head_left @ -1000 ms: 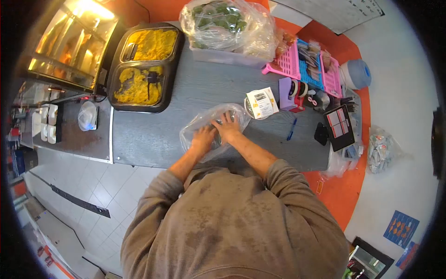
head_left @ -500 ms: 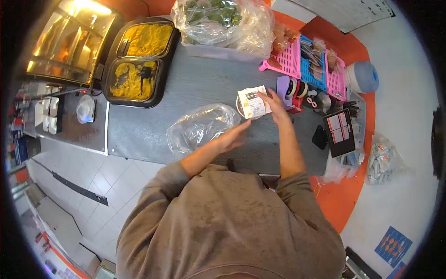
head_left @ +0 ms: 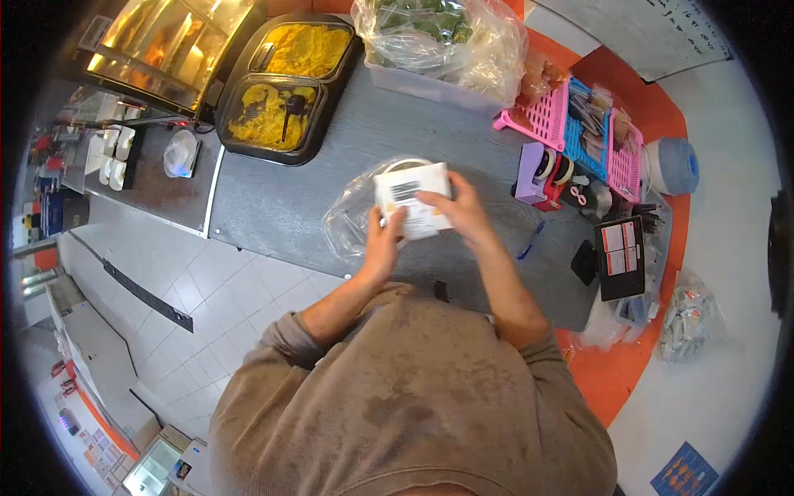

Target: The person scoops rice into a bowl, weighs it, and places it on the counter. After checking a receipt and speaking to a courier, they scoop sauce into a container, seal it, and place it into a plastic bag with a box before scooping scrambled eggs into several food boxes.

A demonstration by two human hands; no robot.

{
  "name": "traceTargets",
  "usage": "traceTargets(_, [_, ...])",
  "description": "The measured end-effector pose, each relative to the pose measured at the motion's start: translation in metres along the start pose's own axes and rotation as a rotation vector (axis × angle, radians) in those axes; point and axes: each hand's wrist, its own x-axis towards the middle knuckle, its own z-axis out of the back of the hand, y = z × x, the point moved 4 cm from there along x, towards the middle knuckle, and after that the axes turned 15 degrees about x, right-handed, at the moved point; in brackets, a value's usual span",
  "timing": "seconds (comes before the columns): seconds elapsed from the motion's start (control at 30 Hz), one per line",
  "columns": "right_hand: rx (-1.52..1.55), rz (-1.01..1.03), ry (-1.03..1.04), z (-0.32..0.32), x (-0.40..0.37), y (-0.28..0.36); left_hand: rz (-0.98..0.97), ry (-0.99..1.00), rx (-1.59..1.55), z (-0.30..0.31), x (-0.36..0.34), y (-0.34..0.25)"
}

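Note:
A white printed packet [head_left: 411,195] with a barcode is held between my two hands above the grey counter. My left hand [head_left: 384,245] grips its lower left edge with the thumb on top. On the right side my right hand [head_left: 460,208] grips it, thumb across the print. Behind and under the packet lies a clear plastic bag [head_left: 343,217], and a round rim [head_left: 405,163] shows just past the packet's far edge. What lies beneath the packet is mostly hidden.
Two black trays of yellow food [head_left: 277,117] stand at the back left beside a lit glass cabinet [head_left: 165,54]. A bagged bin [head_left: 438,87] is at the back. Tape dispensers [head_left: 542,178], pink and blue baskets [head_left: 587,128], a blue pen [head_left: 530,240] and a tablet [head_left: 620,258] are at right.
The packet has moved left, over the clear bag. My left hand, earlier beside it, now grips it too. A blue pen now shows on the counter, and the view has shifted.

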Motion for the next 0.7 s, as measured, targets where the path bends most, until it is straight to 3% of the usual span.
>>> traceTargets(0.07, [-0.114, -0.012, 0.041, -0.026, 0.027, -0.038, 0.051, -0.056, 0.041, 0.044, 0.024, 0.044])
traceTargets(0.13, [-0.155, -0.043, 0.050, -0.023, 0.067, -0.097, 0.032, -0.045, 0.384, 0.079, 0.058, 0.089])
traceTargets(0.2, [-0.191, -0.080, 0.043, -0.028, 0.077, -0.110, 0.080, 0.038, 0.508, 0.082, 0.041, 0.066])
traceTargets(0.27, [-0.251, -0.136, 0.028, -0.030, 0.070, -0.097, 0.154, 0.394, 1.335, 0.070, 0.008, 0.041])
traceTargets(0.3, [-0.251, -0.138, 0.019, -0.028, 0.073, -0.097, 0.152, 0.403, 1.335, 0.073, -0.005, 0.052])
traceTargets(0.37, [-0.304, -0.211, 0.087, -0.025, 0.079, -0.104, -0.339, 0.653, 1.834, 0.067, -0.034, 0.076])
traceTargets(0.4, [-0.303, -0.215, 0.078, -0.025, 0.071, -0.102, -0.342, 0.664, 1.832, 0.065, -0.040, 0.065])
traceTargets(0.47, [-0.815, 0.318, -0.089, -0.025, 0.053, -0.068, -0.469, 0.472, 2.020, 0.059, -0.049, 0.026])
traceTargets(0.5, [-0.736, 0.349, -0.110, -0.015, 0.051, -0.069, -0.621, 0.356, 1.804, 0.061, -0.050, 0.021])
traceTargets(0.6, [-0.471, 0.233, -0.185, 0.027, 0.009, -0.016, -0.515, 0.521, 1.626, 0.057, -0.054, -0.008])
traceTargets(0.63, [-0.459, 0.213, -0.232, 0.056, -0.004, 0.000, -0.614, 0.508, 1.601, 0.053, -0.059, -0.022])
traceTargets(0.7, [-0.280, 0.267, -0.336, 0.131, -0.028, 0.036, -0.576, 0.540, 1.604, 0.048, -0.062, -0.021])
